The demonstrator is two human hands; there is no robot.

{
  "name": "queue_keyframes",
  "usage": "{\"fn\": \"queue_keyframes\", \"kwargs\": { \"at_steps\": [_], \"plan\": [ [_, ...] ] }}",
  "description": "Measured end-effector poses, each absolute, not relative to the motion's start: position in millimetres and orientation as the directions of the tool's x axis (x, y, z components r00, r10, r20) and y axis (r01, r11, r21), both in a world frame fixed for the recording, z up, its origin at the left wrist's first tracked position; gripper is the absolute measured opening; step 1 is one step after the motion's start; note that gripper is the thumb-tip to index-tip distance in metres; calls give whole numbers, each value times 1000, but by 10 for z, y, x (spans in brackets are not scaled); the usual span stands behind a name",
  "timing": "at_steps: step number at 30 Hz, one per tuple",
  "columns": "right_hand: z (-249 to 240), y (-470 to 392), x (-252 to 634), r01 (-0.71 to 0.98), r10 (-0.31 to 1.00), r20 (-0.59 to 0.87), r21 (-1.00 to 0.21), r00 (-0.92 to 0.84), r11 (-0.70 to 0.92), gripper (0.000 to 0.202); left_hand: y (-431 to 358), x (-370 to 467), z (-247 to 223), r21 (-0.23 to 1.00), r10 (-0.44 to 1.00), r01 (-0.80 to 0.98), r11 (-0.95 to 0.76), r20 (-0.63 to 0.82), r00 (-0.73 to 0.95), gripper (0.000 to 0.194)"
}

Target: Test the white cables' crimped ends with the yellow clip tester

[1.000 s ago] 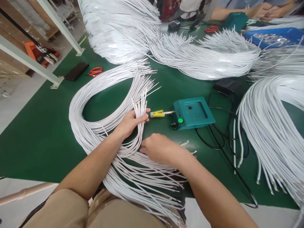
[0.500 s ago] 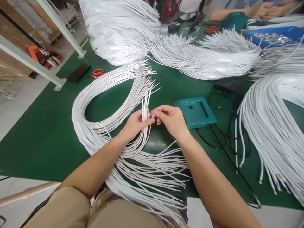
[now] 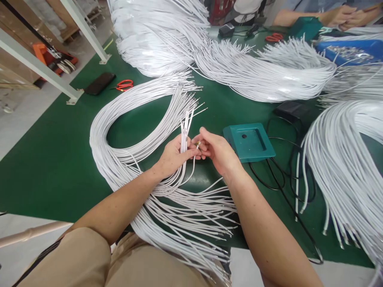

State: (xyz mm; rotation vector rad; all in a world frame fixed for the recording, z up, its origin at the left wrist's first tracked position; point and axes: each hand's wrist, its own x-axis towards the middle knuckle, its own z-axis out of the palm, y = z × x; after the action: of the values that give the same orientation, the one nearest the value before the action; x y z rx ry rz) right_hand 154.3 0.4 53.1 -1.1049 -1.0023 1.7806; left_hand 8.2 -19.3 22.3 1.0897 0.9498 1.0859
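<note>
Teal box [image 3: 249, 140] beside right hand [image 3: 217, 149], white cables [image 3: 99, 139] around

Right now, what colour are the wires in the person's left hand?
The wires are white, showing best in the head view.

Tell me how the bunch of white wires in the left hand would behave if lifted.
The white wires would probably droop over long lengths, since they curve below the left hand. Their short ends may hold fairly straight, as they do beyond the grip.
</note>
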Motion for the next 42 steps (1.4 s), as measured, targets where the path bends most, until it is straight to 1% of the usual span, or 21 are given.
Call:
{"fn": "queue_keyframes", "kwargs": {
  "at_steps": [3,9,12,14,16,18,20,22,23,24,25,27,29,30,31,34,36,39,42],
  "plan": [
    [542,-6,1547,-193,879,-336,-889,-339,-415,36,-201,93,235,978,975,-185,92,-51,216,35],
    [470,9,1616,-285,832,-330,-829,-447,-481,33,-199,57,218,984,981,-153,87,-58,187,33],
    [462,3,1623,-296,841,-321,-831,-436,-470,29,-196,41,211,985,984,-156,79,-52,172,32],
    [475,-11,1613,-287,874,-302,-860,-382,-422,29,-194,37,216,984,984,-164,69,-40,176,30],
    [495,-28,1596,-229,918,-270,-912,-291,-341,28,-193,36,226,984,985,-175,45,-15,170,31],
    [512,-44,1576,-111,954,-225,-962,-199,-250,24,-190,33,237,984,987,-176,31,-1,163,41],
    [517,-59,1557,40,978,-156,-988,-139,-152,18,-184,28,239,983,984,-177,52,-20,176,50],
    [506,-74,1542,231,992,-52,-973,-111,-25,14,-171,17,229,971,975,-211,115,-69,211,48],
    [495,-83,1535,345,994,21,-937,-108,57,14,-161,9,219,956,966,-242,163,-105,235,46],
    [483,-91,1530,462,988,108,-874,-115,149,15,-150,0,208,936,955,-278,217,-145,257,44],
    [470,-99,1525,572,969,201,-782,-141,246,17,-137,-10,196,910,944,-315,268,-183,275,42],
    [451,-109,1522,729,896,347,-532,-277,431,23,-110,-35,175,860,921,-370,350,-246,301,40],
    [447,-103,1538,774,806,381,-281,-453,567,30,-84,-59,163,829,906,-392,398,-287,313,38],
    [449,-93,1555,771,773,365,-190,-519,607,31,-73,-68,160,826,904,-391,405,-298,307,38],
    [453,-77,1579,771,756,351,-129,-552,623,31,-64,-75,158,834,908,-380,399,-302,290,39],
    [458,-9,1679,828,790,343,-58,-508,558,24,-47,-77,146,903,944,-291,316,-267,196,44],
    [450,40,1746,859,826,299,-35,-478,511,23,-43,-68,130,945,959,-194,262,-233,162,45],
    [429,91,1808,862,847,207,-34,-489,506,21,-42,-53,102,971,966,-78,224,-211,151,43],
    [416,110,1825,862,852,202,-61,-483,503,19,-39,-46,83,978,968,-26,208,-202,150,42]
  ]
}}
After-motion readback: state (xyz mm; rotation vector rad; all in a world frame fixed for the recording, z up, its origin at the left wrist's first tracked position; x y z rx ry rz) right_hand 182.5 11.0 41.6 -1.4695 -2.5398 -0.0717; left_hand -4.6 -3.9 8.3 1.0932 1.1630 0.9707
